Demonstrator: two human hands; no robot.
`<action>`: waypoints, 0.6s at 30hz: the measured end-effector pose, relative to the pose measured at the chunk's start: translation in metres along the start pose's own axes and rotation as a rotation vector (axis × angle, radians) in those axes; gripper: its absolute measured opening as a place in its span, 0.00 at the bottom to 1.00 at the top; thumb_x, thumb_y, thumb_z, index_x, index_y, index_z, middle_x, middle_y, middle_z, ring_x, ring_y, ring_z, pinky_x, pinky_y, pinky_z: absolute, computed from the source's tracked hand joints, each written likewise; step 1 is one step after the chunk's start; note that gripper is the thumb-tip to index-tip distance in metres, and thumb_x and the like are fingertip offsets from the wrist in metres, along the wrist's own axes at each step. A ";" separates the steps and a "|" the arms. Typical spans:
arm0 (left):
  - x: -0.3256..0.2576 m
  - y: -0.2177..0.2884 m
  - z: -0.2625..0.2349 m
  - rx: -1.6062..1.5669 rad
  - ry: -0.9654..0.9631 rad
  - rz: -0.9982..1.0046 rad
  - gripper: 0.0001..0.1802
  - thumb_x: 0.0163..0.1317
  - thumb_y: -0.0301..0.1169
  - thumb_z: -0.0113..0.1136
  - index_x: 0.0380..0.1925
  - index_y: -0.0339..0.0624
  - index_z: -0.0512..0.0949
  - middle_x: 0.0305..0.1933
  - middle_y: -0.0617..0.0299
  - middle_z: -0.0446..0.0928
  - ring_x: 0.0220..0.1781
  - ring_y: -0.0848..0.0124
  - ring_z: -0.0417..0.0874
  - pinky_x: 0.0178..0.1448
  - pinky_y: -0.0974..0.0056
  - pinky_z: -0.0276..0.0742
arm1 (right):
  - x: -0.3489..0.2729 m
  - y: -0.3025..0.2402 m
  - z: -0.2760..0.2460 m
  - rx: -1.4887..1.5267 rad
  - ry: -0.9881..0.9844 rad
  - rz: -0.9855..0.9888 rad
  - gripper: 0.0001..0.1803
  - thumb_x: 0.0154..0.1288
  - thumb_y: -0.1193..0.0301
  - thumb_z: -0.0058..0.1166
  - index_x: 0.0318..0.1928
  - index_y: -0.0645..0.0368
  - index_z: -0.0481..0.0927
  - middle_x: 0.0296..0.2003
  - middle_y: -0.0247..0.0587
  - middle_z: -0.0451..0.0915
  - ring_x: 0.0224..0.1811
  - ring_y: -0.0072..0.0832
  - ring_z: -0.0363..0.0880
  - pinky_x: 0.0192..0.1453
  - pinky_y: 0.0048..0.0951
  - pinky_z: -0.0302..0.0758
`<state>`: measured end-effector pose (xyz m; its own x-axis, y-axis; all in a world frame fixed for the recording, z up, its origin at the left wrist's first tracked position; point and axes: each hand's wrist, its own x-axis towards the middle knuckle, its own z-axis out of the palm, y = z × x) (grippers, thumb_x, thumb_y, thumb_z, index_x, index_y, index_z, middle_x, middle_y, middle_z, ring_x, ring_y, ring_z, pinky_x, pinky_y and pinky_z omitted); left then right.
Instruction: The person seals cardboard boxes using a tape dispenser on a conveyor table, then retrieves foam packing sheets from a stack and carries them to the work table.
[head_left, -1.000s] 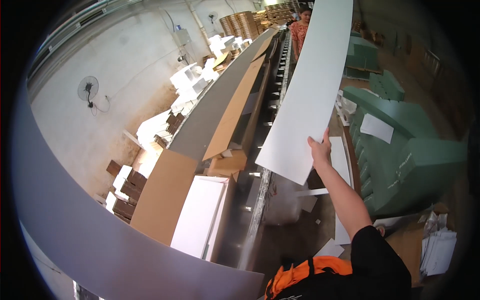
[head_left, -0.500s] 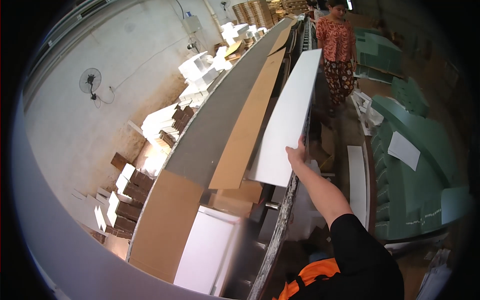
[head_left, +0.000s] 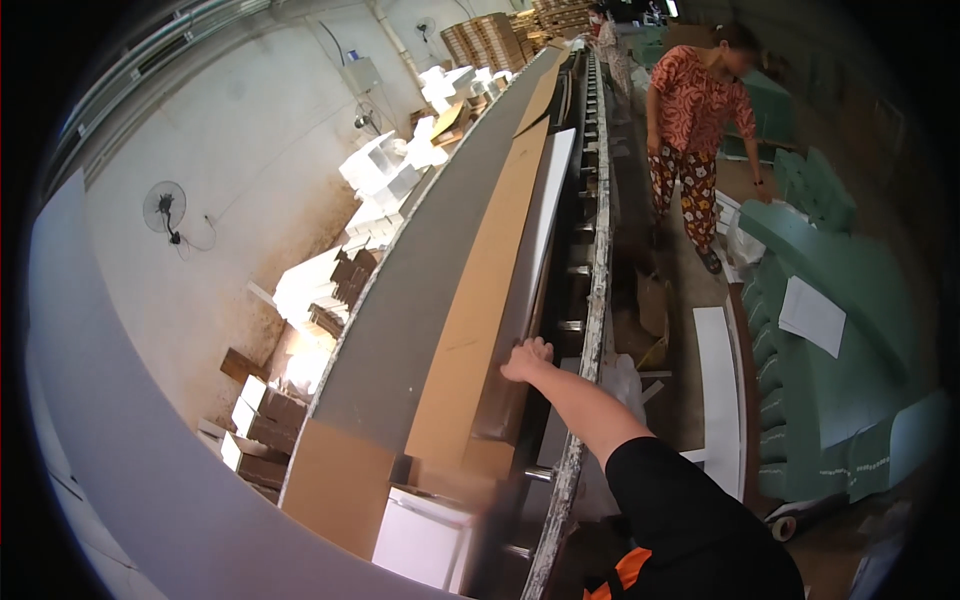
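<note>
Far left, a pale grey curved panel (head_left: 110, 440) fills the rim; white wall with a fan (head_left: 164, 208) behind, white and brown boxes (head_left: 300, 300) piled on the floor. Centre: a long line of upright sheets, grey board (head_left: 420, 300), brown cardboard sheet (head_left: 480, 320), then a long white sheet (head_left: 550, 200) stood on edge against them, beside the metal roller rail (head_left: 598, 250). Right hand (head_left: 525, 358) rests on the sheet's near edge, fingers curled over it, gripping or pressing, cannot tell which. Left hand not in view. Sheet looks thin, light, long, likely floppy and easily creased; best held at the edge, flat palm supporting. Right: 1 other person (head_left: 695, 120) standing, green foam stacks (head_left: 840, 300).
</note>
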<state>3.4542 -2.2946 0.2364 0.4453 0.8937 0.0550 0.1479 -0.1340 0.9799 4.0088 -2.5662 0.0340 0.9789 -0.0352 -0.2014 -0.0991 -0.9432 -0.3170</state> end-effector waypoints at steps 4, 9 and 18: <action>0.024 -0.015 0.012 0.049 -0.122 0.022 0.35 0.70 0.54 0.48 0.66 0.40 0.64 0.63 0.48 0.68 0.64 0.57 0.68 0.63 0.47 0.71 | -0.017 0.014 -0.006 0.668 0.266 0.038 0.37 0.62 0.43 0.53 0.61 0.58 0.72 0.51 0.55 0.78 0.51 0.41 0.79 0.57 0.41 0.73; 0.044 0.000 0.091 -0.002 -0.462 0.206 0.34 0.70 0.53 0.49 0.65 0.40 0.65 0.62 0.48 0.69 0.64 0.57 0.69 0.62 0.48 0.71 | -0.203 -0.004 0.083 1.616 -0.948 -0.705 0.21 0.73 0.59 0.52 0.57 0.60 0.73 0.55 0.39 0.73 0.49 0.26 0.74 0.51 0.26 0.73; -0.052 -0.008 0.197 -0.273 -1.346 0.550 0.32 0.70 0.52 0.50 0.63 0.39 0.67 0.61 0.48 0.69 0.62 0.58 0.70 0.60 0.49 0.72 | -0.563 0.105 0.030 1.145 0.233 -0.365 0.34 0.57 0.60 0.68 0.59 0.62 0.69 0.43 0.46 0.84 0.45 0.37 0.84 0.47 0.37 0.78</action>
<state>3.6042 -2.4242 0.1875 0.8768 -0.3218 0.3574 -0.4061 -0.0975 0.9086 3.4422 -2.6353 0.0863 0.9790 0.0012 0.2037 0.2031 -0.0793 -0.9759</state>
